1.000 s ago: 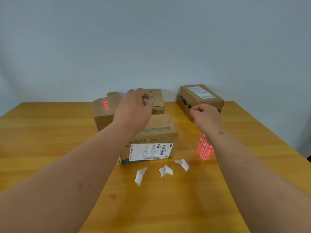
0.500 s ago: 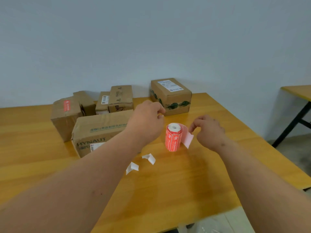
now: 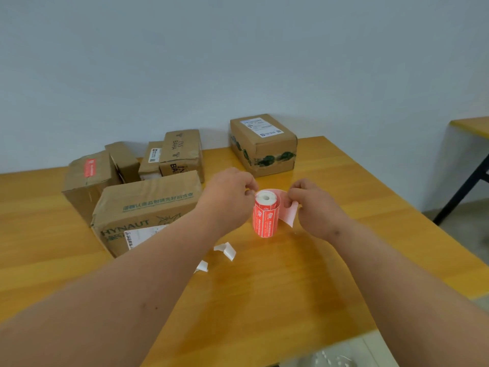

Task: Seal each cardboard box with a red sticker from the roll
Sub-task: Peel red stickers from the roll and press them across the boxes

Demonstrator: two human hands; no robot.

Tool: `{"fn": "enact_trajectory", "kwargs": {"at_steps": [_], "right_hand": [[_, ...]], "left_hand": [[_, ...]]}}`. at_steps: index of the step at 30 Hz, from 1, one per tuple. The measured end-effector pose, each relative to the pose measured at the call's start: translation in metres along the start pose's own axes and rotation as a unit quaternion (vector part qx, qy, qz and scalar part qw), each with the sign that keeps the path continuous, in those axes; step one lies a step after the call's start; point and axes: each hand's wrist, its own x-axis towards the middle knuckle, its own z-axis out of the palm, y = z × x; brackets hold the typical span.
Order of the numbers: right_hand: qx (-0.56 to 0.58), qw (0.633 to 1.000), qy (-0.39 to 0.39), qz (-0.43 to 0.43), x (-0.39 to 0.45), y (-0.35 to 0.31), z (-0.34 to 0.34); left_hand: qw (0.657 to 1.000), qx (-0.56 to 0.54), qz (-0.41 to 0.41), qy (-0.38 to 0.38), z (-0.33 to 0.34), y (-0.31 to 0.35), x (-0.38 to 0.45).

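Left hand [image 3: 230, 193] curled, fingertips pinched at the top rim of the sticker roll [image 3: 266, 214]; right hand [image 3: 313, 205] closed in a pinch on the loose tail of backing paper [image 3: 289, 214] peeling off the roll's right side. Could not tell whether a sticker itself was caught in either pinch.

Well to the left of the left hand, beyond its forearm: a tilted box [image 3: 88, 181] already bearing a red sticker [image 3: 89, 167]. Nearer, just left of that forearm and partly hidden by it: the large HYNAUT box [image 3: 148, 207], no red sticker visible on its top. Behind the left hand: a cluster of smaller boxes [image 3: 181, 154], likewise unsealed as far as could be seen. Below the left wrist: two white backing scraps [image 3: 225, 251] on the table [image 3: 264, 300].

Between the two hands: the roll, standing upright, long axis vertical, core hole facing up, touched on both sides. Beyond the right hand, well apart: the box with green tape [image 3: 263, 145], shipping label up.

Judged: peeling step under way, left hand steadying, right hand drawing the tail rightward, away from the roll. HYNAUT box closest to the left hand, so probably the easier target once a sticker is freed.
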Motion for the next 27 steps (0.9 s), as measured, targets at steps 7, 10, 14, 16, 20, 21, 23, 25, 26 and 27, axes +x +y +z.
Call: {"fn": "enact_trajectory", "kwargs": {"at_steps": [7, 10, 14, 16, 20, 21, 23, 25, 26, 27], "right_hand": [[0.018, 0.999, -0.027, 0.027, 0.003, -0.007, -0.013], [-0.001, 0.998, -0.067, 0.021, 0.001, -0.018, -0.027], [-0.048, 0.995, -0.083, 0.021, -0.001, -0.028, -0.037], [-0.062, 0.994, -0.088, 0.013, -0.002, -0.031, -0.037], [-0.042, 0.994, -0.103, -0.011, -0.006, -0.037, -0.031], [-0.035, 0.994, -0.104, -0.019, -0.006, -0.038, -0.029], [-0.045, 0.994, -0.094, -0.035, -0.006, -0.04, -0.025], [-0.057, 0.995, -0.079, -0.04, -0.005, -0.043, -0.022], [-0.054, 0.995, -0.075, -0.041, -0.004, -0.045, -0.021], [-0.048, 0.995, -0.075, -0.043, -0.004, -0.047, -0.021]], "left_hand": [[1.0, 0.002, 0.0, -0.01, 0.002, -0.002, 0.002], [1.0, -0.008, 0.001, -0.016, 0.003, -0.002, 0.0], [0.999, -0.015, -0.006, -0.04, 0.005, -0.002, -0.003], [0.999, -0.008, -0.003, -0.051, 0.006, -0.003, -0.005], [0.997, 0.0, 0.009, -0.072, 0.005, -0.003, -0.01], [0.997, 0.001, 0.014, -0.082, 0.005, -0.002, -0.011], [0.994, -0.003, 0.024, -0.105, 0.005, -0.002, -0.012], [0.992, -0.016, 0.025, -0.124, 0.007, -0.002, -0.014], [0.991, -0.026, 0.02, -0.128, 0.009, -0.003, -0.015], [0.991, -0.037, 0.012, -0.128, 0.011, -0.003, -0.015]]}}
